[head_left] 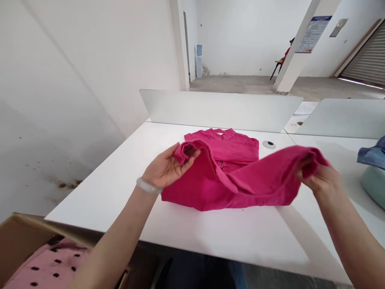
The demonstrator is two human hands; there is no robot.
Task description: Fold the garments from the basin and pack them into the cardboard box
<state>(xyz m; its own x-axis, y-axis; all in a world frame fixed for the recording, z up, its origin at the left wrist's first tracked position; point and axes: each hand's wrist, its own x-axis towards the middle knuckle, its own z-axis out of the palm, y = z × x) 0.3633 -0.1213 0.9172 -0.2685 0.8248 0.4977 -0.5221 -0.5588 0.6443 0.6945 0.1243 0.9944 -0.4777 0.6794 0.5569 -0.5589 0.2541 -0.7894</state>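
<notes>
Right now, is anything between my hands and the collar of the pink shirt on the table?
Nothing separate stands in the way. Your left hand and right hand hold the raised fabric of the magenta shirt. Only that lifted fabric lies between them and the collar, at the shirt's far end.

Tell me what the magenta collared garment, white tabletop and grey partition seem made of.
The magenta collared garment looks like matte woven cotton or linen: it falls in soft, limp folds. The white tabletop looks like smooth laminate, with an even, faint sheen. The grey partition looks like smooth plastic or painted metal; can't tell which.
</notes>
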